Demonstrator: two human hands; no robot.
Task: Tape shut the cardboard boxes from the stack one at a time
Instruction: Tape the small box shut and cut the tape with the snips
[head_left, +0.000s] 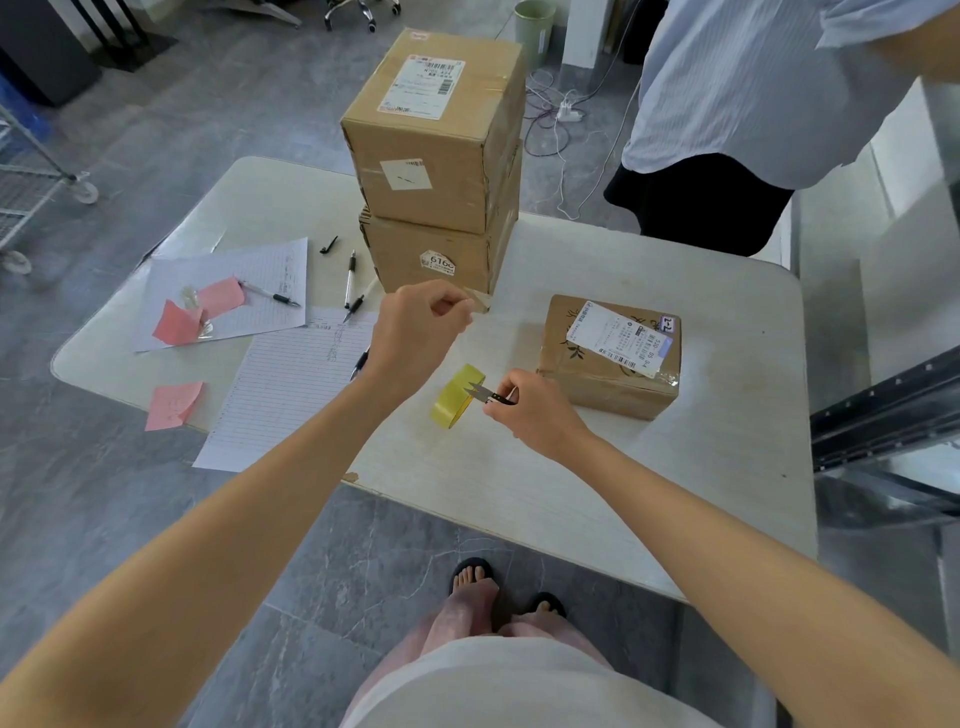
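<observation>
Yellow tape roll (457, 399) on edge on the table (675, 467), just left of the right hand (537, 418); fingers clamped on small snips (488, 395), blades at the roll. Left hand (415, 325) before the stack (436, 156), fingertips pinching a tape end (480, 305), clear and hard to make out. Stack and small box (608, 364) closed, contents hidden.

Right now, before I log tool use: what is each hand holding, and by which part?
Right hand pinches small snips by the handle end. Left hand seems to pinch a tape strip by its free end.
</observation>
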